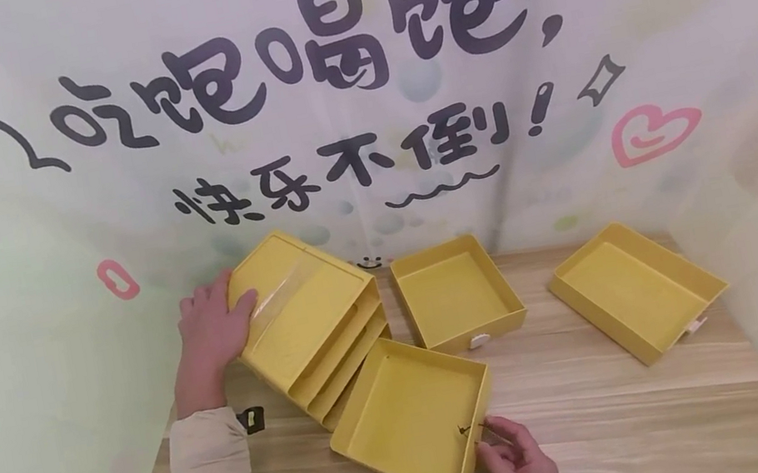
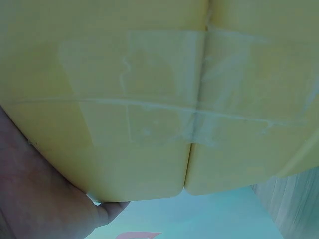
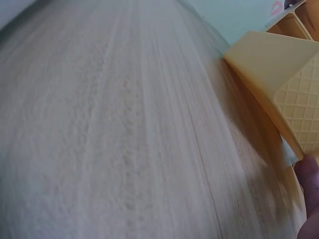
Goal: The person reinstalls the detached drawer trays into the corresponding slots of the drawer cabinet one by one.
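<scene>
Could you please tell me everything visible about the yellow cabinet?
The yellow cabinet is boxy and looks like plastic, with clear tape on its flat top and stacked slots opening toward the lower right in the head view. It sits at an angle on the wood-grained table. The left hand grips its edge; a drawer meets its front, perhaps partly inserted.

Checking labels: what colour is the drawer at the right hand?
Yellow; the drawer shows best in the head view.
</scene>
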### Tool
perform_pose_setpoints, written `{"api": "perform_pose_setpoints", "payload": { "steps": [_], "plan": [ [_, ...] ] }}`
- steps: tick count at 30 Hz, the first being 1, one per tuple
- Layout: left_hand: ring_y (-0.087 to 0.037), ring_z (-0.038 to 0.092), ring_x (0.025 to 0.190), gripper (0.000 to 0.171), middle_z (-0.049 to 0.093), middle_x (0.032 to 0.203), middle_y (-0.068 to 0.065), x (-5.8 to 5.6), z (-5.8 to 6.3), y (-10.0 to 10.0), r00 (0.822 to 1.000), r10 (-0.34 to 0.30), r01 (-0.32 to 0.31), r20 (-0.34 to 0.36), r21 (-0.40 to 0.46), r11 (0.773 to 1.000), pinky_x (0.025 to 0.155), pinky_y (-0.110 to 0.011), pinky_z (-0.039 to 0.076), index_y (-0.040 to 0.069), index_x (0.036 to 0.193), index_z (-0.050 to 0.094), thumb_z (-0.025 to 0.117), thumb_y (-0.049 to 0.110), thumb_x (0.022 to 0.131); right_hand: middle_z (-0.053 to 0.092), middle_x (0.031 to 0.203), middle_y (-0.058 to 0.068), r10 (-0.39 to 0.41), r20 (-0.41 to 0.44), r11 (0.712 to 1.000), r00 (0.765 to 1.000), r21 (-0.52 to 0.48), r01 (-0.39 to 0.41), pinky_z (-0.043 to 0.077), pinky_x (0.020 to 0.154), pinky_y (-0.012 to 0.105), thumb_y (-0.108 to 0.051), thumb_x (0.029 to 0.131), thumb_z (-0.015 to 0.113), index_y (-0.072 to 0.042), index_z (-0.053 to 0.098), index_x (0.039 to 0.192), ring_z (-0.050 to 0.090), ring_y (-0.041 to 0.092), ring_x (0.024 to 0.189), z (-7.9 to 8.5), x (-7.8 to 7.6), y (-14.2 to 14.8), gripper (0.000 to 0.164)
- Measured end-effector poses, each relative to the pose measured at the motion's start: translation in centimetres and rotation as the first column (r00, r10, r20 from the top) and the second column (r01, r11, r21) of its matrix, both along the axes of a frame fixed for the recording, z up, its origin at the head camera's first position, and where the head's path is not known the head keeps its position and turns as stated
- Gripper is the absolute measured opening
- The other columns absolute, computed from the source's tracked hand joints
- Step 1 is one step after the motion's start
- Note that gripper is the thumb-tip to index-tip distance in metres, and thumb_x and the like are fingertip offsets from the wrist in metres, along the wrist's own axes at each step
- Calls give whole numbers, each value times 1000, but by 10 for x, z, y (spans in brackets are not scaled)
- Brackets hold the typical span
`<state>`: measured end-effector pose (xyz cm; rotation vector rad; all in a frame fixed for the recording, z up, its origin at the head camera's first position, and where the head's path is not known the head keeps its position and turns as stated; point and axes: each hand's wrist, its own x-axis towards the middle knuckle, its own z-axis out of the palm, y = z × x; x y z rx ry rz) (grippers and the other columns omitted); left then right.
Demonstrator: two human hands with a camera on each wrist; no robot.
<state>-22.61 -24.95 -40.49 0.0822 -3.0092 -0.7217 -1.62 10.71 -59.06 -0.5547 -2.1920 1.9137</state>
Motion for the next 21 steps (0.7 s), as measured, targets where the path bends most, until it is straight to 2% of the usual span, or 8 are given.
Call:
{"api": "perform_pose_setpoints", "payload": {
  "steps": [3, 5, 10, 12, 21],
  "plan": [
    [-53, 29, 127, 69, 38, 146, -34, 0, 0, 0, 1000, -2, 2, 2, 0, 1000, 101, -69, 28, 6, 158, 30, 38, 48, 104, 77, 92, 10, 13, -7, 1000, 1000, 14, -13, 57, 62, 21, 4, 82, 77, -7, 70, 122, 67, 2, 67, -2, 1, 0, 43],
    [-53, 29, 126, 69, 38, 146, -34, 0, 0, 1, 1000, -3, 3, 2, -1, 1000, 101, -68, 28, 6, 158, 30, 38, 48, 104, 76, 89, 9, 25, -24, 1000, 999, 17, -25, 58, 62, 21, 7, 80, 78, -5, 70, 121, 67, 2, 68, -2, 2, -1, 44],
    [-53, 29, 126, 69, 38, 146, -34, 0, 0, 1, 1000, 1, -1, 2, -6, 1000, 101, -68, 29, 6, 158, 30, 37, 48, 104, 70, 123, 20, 66, -45, 998, 997, -5, -67, 60, 66, 22, 11, 78, 78, -2, 69, 115, 70, 3, 75, -2, 2, -2, 40],
    [-53, 29, 126, 69, 38, 146, -34, 0, 0, 1, 1000, 3, -3, 2, -3, 1000, 101, -68, 28, 5, 158, 30, 37, 48, 104, 67, 130, 22, 69, -36, 998, 997, -8, -70, 60, 67, 22, 10, 78, 78, -2, 69, 112, 70, 3, 76, -2, 2, -2, 37],
    [-53, 29, 126, 70, 38, 146, -35, -2, -3, -1, 1000, -3, 2, -10, -8, 1000, 101, -68, 29, 5, 158, 29, 36, 49, 104, 69, 130, 19, -1, -51, 1000, 999, -20, 0, 60, 67, 22, 11, 78, 78, -3, 70, 106, 72, 11, 76, -5, 2, -8, 31]
  ]
}}
